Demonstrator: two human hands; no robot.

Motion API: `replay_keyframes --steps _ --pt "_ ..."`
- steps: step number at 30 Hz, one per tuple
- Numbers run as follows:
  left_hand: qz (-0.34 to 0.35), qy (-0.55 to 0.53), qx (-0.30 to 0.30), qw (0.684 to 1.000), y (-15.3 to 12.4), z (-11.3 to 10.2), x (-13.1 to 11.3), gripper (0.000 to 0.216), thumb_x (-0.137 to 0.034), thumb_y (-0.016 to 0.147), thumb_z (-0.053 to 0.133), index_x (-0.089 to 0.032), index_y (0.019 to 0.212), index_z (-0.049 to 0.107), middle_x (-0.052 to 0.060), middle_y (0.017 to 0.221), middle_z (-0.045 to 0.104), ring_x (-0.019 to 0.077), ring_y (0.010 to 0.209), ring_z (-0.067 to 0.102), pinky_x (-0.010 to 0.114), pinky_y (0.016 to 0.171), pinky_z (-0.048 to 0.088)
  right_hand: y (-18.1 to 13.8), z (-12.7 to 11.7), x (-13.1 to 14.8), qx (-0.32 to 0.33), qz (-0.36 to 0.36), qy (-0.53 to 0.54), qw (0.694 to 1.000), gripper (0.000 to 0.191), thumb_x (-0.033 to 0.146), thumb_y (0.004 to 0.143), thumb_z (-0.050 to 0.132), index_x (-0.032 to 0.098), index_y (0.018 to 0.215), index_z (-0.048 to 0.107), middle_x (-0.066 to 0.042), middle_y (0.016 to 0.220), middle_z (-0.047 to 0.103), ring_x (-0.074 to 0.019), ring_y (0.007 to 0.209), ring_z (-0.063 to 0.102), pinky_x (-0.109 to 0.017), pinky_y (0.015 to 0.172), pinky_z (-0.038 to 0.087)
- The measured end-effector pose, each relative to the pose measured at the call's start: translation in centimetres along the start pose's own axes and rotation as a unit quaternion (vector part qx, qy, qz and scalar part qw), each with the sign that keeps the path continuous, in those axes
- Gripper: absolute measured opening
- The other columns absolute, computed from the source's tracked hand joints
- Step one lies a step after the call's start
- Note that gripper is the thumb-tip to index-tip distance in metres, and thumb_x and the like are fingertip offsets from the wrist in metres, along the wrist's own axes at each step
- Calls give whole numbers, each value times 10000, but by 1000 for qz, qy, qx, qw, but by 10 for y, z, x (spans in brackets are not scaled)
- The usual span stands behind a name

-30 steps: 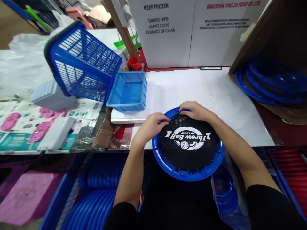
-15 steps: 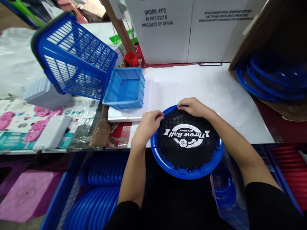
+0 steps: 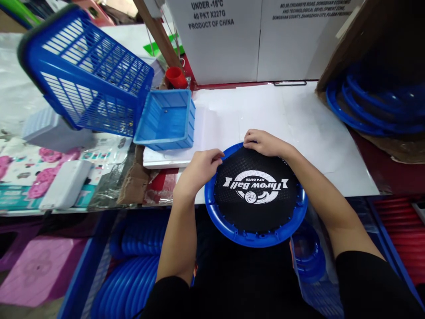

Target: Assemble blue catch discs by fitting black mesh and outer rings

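Black net [image 3: 259,217] looked mostly fixed; at the table's [image 3: 345,182] near edge your left hand [image 3: 199,173] and right hand [image 3: 264,142] pinched the ring [image 3: 255,239], hiding any loose bit.

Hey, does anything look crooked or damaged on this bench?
Yes. The slotted blue basket sits tilted beside the light blue bin, though perhaps deliberately. The brown cardboard near that bin looks torn. The blue-rimmed disc shows no obvious damage.
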State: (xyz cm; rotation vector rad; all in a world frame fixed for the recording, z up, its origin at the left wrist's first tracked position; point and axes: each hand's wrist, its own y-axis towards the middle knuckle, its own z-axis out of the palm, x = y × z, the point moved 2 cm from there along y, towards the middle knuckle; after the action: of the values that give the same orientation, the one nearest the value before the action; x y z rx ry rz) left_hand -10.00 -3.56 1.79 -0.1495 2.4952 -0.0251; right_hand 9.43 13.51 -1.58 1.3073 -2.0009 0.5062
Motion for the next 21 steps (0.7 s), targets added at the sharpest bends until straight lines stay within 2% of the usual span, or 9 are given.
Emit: replay_keyframes --steps 3,5,8,11,14,17,21 --pt "-9 -1 19 1000 0 -4 0 256 -155 937 612 -232 1099 795 52 969 836 248 925 774 391 896 599 0 0 1 -15 12 3 1000 182 324 998 634 221 911 757 -97 1197 619 -270 1102 614 -484 1112 505" --pt "-34 -15 29 999 0 -6 -2 304 -155 946 615 -222 1200 768 52 944 828 240 890 769 372 843 599 1 0 1 -10 19 8 1000 178 313 992 634 213 921 763 -103 1209 610 -277 1115 612 -499 1123 498" --pt "-38 -24 15 999 4 -3 -11 333 -175 965 630 -205 1281 730 77 1035 830 240 939 768 373 866 601 4 1 1 14 26 11 999 179 295 990 624 205 916 759 -105 1169 626 -279 1088 624 -508 1106 501" --pt "25 -1 -3 1000 16 5 -25 245 -190 980 638 -198 1191 761 101 1182 816 248 1033 755 401 962 590 6 0 0 22 21 11 999 182 298 991 619 207 905 751 -103 1157 636 -276 1076 629 -497 1090 504" --pt "60 23 13 998 33 13 -34 212 -181 979 648 -188 1145 780 103 1152 819 258 1040 750 413 983 580 4 1 0 14 8 10 1000 190 297 995 611 201 909 750 -106 1157 639 -275 1089 628 -488 1084 504" --pt "48 18 34 998 45 15 -33 213 -151 950 677 -173 1127 791 95 1066 830 248 976 757 404 959 584 2 3 2 -4 -1 -1 1000 195 279 1001 596 198 906 746 -103 1137 640 -268 1084 628 -477 1071 511" --pt "24 -53 25 998 43 12 -22 186 -138 914 694 -181 1060 800 62 978 831 227 925 764 373 910 596 0 9 9 -36 -15 -34 999 228 225 1012 558 204 860 726 -96 1109 641 -249 1028 622 -449 1022 533"
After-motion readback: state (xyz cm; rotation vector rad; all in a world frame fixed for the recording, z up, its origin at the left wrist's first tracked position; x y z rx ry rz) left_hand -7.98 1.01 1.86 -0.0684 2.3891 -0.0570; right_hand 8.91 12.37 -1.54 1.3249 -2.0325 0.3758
